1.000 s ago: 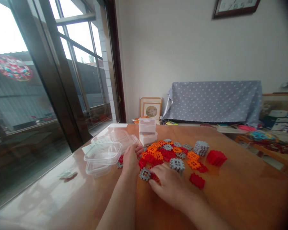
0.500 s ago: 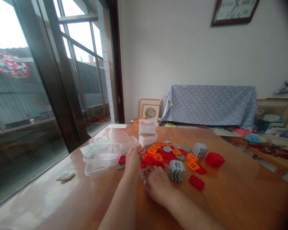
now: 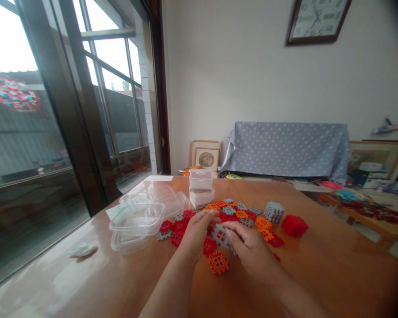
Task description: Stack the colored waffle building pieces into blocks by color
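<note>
My right hand (image 3: 248, 243) pinches a grey notched building tile (image 3: 220, 235) with a windowed middle, held up over the pile. Close by on the left, my left hand (image 3: 199, 229) has its fingers curled together near the tile's upper edge; what they hold, if anything, is hidden. Beneath and behind both hands spread loose red tiles (image 3: 178, 226), orange tiles (image 3: 262, 223) and further grey ones. On the near side lies an orange-red tile (image 3: 219, 263). My right hand mostly covers what is behind it.
Clear plastic containers (image 3: 137, 217) stand at left, with two small lidded boxes (image 3: 200, 181) stacked behind the pile. Right of it are a grey tile stack (image 3: 274, 212) and a red stack (image 3: 295, 225). A crumpled whitish item (image 3: 82, 251) lies on the table's left.
My right hand has lifted off the table with a grey tile and moved right, uncovering the orange-red tile. It now hides the nearer grey stack. My left hand's fingers have curled in.
</note>
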`<state>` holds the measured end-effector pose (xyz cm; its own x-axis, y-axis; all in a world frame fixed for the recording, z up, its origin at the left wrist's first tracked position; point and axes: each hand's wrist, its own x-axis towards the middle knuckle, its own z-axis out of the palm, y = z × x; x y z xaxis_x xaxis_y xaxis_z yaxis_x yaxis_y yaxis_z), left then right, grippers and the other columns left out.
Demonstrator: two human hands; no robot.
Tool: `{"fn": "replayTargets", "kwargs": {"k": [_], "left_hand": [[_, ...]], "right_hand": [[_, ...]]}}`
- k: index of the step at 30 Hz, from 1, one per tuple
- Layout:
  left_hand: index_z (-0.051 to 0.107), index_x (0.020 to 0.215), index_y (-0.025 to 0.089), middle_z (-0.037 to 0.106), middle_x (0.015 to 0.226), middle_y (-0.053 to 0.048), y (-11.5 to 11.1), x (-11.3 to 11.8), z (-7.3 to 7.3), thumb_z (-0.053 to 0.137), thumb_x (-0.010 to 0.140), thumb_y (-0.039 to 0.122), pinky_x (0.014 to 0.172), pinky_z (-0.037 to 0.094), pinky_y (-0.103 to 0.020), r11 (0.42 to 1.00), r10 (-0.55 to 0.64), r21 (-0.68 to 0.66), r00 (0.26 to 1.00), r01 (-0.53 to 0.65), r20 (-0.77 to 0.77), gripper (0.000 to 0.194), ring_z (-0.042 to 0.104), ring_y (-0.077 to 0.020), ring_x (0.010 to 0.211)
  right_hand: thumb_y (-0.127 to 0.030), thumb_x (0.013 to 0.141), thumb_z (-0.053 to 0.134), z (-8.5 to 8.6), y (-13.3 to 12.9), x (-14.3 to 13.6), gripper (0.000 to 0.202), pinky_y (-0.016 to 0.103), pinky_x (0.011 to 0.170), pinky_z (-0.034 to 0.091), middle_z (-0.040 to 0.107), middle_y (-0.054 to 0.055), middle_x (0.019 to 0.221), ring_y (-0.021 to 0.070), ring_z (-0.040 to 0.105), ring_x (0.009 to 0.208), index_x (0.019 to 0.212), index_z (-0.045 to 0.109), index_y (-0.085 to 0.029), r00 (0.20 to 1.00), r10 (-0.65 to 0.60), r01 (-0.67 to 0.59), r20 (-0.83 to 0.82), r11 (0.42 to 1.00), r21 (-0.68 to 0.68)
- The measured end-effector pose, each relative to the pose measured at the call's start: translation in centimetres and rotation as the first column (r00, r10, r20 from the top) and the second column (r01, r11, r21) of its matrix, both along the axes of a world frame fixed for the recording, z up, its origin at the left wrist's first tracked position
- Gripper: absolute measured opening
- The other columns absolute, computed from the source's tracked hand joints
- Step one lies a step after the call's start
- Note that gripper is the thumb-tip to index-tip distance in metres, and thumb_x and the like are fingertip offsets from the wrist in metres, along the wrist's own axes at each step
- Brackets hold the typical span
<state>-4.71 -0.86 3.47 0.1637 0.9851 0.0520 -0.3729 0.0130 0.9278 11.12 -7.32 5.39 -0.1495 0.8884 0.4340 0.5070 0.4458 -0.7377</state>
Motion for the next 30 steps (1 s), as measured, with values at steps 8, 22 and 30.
{"fn": "replayTargets", "kwargs": {"k": [8, 22, 30], "left_hand": [[0.065, 0.078, 0.017, 0.060, 0.067, 0.001, -1.8, 2.4, -0.4, 0.073, 0.081, 0.043, 0.057, 0.031, -0.022, 0.957, -0.289, -0.004, 0.954, 0.289, -0.076, 0.028, 0.048, -0.0083, 0.057], [0.064, 0.078, 0.016, 0.061, 0.066, -0.001, -1.9, 3.4, -0.9, 0.079, 0.076, 0.045, 0.056, 0.035, -0.024, 0.954, -0.281, -0.097, 0.959, 0.284, 0.047, 0.033, 0.053, -0.0099, 0.056], [0.071, 0.103, 0.011, 0.072, 0.090, -0.013, -1.2, 4.0, -1.7, 0.071, 0.079, 0.061, 0.067, 0.047, -0.028, 0.991, 0.007, -0.133, 0.998, 0.000, 0.056, 0.055, 0.066, -0.0171, 0.074]], "right_hand": [[-0.047, 0.096, 0.053, -1.7, 1.0, 4.6, 0.036, 0.035, 0.081, 0.056, 0.074, 0.007, 0.105, 0.0222, 0.069, 0.092, 0.119, 0.062, -0.021, 0.961, -0.055, 0.022, -0.271, 0.992, -0.125], [-0.036, 0.080, 0.070, -2.3, 1.0, 7.0, 0.053, 0.048, 0.111, 0.043, 0.059, 0.008, 0.139, 0.0287, 0.054, 0.129, 0.132, 0.061, -0.029, 0.974, -0.116, 0.102, 0.196, 0.992, 0.081], [-0.049, 0.082, 0.068, -2.5, 2.1, 9.6, 0.055, 0.050, 0.108, 0.043, 0.063, 0.012, 0.135, 0.0309, 0.057, 0.125, 0.131, 0.064, -0.023, 0.976, -0.161, 0.167, 0.147, 0.986, -0.024]]}}
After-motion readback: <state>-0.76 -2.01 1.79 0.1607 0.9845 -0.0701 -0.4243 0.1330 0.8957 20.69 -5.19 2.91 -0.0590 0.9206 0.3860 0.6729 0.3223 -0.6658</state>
